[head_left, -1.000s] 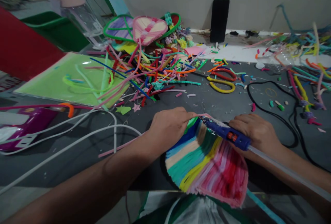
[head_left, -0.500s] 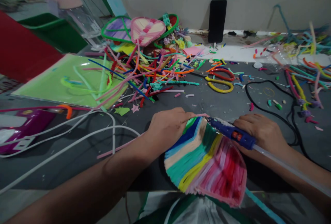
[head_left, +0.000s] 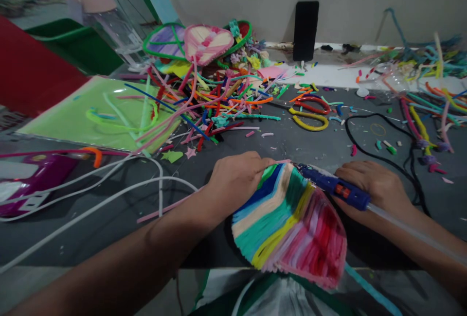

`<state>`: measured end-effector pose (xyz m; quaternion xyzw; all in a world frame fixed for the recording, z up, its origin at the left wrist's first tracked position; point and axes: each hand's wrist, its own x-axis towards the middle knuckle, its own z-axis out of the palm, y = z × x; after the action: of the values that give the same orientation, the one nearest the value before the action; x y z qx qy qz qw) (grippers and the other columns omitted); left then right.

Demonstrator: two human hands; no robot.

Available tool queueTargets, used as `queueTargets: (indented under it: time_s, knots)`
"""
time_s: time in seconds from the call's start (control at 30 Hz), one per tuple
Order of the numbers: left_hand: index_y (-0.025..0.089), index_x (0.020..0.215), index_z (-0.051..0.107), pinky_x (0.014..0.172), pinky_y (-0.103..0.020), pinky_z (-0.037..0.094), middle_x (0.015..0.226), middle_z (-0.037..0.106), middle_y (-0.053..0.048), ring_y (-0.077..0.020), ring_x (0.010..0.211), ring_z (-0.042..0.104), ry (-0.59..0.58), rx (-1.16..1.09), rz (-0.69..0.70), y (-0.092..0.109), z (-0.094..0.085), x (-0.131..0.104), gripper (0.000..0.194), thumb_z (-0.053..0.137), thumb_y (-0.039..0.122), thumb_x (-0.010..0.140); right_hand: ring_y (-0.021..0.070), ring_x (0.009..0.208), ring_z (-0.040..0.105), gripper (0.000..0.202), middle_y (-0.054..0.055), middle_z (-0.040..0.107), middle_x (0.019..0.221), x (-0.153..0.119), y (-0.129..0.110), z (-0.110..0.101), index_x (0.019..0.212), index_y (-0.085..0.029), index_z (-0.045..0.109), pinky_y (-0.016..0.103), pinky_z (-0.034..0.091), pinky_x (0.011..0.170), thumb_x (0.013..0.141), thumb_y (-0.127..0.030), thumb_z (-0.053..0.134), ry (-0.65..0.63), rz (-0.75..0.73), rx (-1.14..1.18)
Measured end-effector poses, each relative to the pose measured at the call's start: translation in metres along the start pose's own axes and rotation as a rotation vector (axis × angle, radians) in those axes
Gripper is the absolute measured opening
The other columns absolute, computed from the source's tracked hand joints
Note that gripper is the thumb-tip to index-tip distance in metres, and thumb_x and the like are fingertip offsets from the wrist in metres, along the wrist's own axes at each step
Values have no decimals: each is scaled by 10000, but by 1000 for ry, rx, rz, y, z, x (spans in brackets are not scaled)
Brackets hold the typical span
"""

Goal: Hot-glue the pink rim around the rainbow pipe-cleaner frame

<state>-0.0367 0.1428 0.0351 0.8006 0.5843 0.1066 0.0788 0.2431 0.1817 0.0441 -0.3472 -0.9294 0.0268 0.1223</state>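
Note:
A striped, multicoloured fuzzy piece [head_left: 280,219] lies at the table's front edge, partly trimmed with pink along its border. My left hand [head_left: 239,175] pinches its upper left edge together with a pink strip. In my right hand [head_left: 372,182] is a blue glue gun [head_left: 333,184], its nozzle pointing left just above the piece's top edge, with a long clear glue stick out of its back. A light blue strip [head_left: 372,289] extends from below the piece at the lower right.
Yellow-and-red-handled scissors [head_left: 310,121] lie beyond the hands, beside a heap of pipe cleaners [head_left: 219,97]. A black phone [head_left: 305,30] leans on the wall. White cables [head_left: 109,197] cross the left, a black cord [head_left: 383,160] the right.
My right hand and the glue gun have shifted slightly right, the nozzle moving along the piece's top edge. My left hand has barely moved.

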Motion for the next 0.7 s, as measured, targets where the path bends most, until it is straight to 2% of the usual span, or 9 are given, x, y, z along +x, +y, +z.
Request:
queueTargets:
  time_s: [0.13, 0.3, 0.4, 0.5, 0.7]
  knots:
    - [306, 1160, 638, 725, -231, 464, 911, 671, -34, -151, 847, 617, 13, 2, -7, 0, 1, -1, 345, 390, 301, 920, 210, 732, 605, 157, 55, 640, 748, 2, -1, 0, 765, -192, 605, 310, 380, 651, 794, -337, 552, -13, -10, -7]
    - [310, 1157, 639, 726, -233, 466, 914, 671, -32, -151, 845, 619, 12, -3, 9, -1, 1, -1, 348, 382, 304, 923, 188, 652, 580, 157, 40, 609, 673, 3, 0, -3, 690, -192, 579, 301, 370, 619, 786, -310, 543, 7, 17, -15]
    - [302, 1155, 639, 722, -237, 464, 920, 671, -37, -156, 852, 619, 17, 1, 8, 0, 1, -1, 347, 381, 318, 924, 192, 672, 581, 113, 37, 609, 679, 4, -4, -4, 709, -195, 585, 302, 366, 630, 763, -291, 562, 23, -6, 13]
    - [309, 1153, 638, 708, -235, 458, 918, 669, -36, -156, 851, 621, 15, 12, -11, 0, 2, -1, 343, 381, 311, 925, 203, 701, 584, 82, 39, 622, 705, 7, -9, -3, 756, -195, 597, 305, 358, 645, 742, -272, 570, -14, -39, 24]
    - [294, 1150, 642, 717, -232, 456, 913, 673, -42, -158, 857, 619, -1, 15, -4, 1, 0, -1, 342, 387, 313, 923, 179, 645, 549, 78, 26, 593, 666, 13, -14, 2, 712, -201, 570, 289, 341, 624, 744, -264, 537, -55, -23, 12]
